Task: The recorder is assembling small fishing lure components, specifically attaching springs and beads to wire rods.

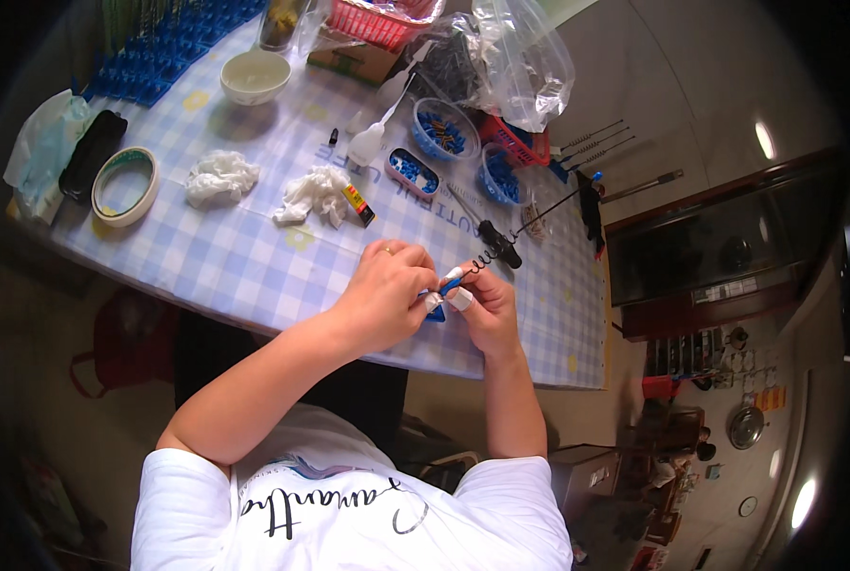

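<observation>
Near the front edge of the table, my left hand (382, 290) and my right hand (492, 309) meet with fingers pinched. Between them is a small blue piece (452, 284) at the near end of a thin black rod with a coiled section (483, 259). That rod slants up and right, away from my hands. White wraps cover some of my fingertips. Below my fingers a blue block (434, 312) shows in part, mostly hidden by my left hand. A black-handled screwdriver (499, 245) lies beyond my right hand.
Small blue parts fill two round tubs (444, 129) (503, 174) and an oval dish (414, 172). Crumpled tissues (313, 197), a small yellow-and-red box (359, 205), a tape roll (125, 187) and a white bowl (255, 77) stand on the checked tablecloth (225, 246). More coiled rods (592, 143) project at the right edge.
</observation>
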The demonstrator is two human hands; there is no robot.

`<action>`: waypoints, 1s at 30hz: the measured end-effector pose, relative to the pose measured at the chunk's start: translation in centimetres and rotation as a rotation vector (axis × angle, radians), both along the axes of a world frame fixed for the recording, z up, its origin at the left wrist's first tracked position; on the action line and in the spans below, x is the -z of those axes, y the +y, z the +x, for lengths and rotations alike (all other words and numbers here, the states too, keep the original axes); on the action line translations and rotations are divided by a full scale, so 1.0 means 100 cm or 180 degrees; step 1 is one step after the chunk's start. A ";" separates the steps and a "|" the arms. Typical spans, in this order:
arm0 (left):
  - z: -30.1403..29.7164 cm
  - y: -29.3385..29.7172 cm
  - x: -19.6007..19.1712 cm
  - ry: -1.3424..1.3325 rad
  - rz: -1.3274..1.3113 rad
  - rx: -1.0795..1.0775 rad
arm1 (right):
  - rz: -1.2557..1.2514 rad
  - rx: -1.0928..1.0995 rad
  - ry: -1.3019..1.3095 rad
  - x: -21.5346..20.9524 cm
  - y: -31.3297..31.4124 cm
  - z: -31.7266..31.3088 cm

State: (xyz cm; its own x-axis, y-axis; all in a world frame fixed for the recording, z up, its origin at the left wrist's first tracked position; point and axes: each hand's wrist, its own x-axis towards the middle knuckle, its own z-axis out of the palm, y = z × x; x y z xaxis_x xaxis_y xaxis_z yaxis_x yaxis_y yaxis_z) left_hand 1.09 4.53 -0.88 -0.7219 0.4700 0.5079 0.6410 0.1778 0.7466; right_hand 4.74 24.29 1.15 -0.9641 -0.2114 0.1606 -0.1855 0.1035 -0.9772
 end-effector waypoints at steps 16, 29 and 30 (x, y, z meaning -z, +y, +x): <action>0.001 0.001 0.001 0.0497 0.0059 -0.0428 | -0.0141 0.0264 0.0059 -0.002 -0.005 0.001; 0.002 0.002 0.002 0.0480 -0.0119 -0.0442 | 0.0287 0.0319 0.0371 0.002 0.000 0.006; 0.003 0.001 0.002 0.0469 -0.0134 -0.0454 | 0.0295 0.0363 0.0361 0.001 -0.001 0.007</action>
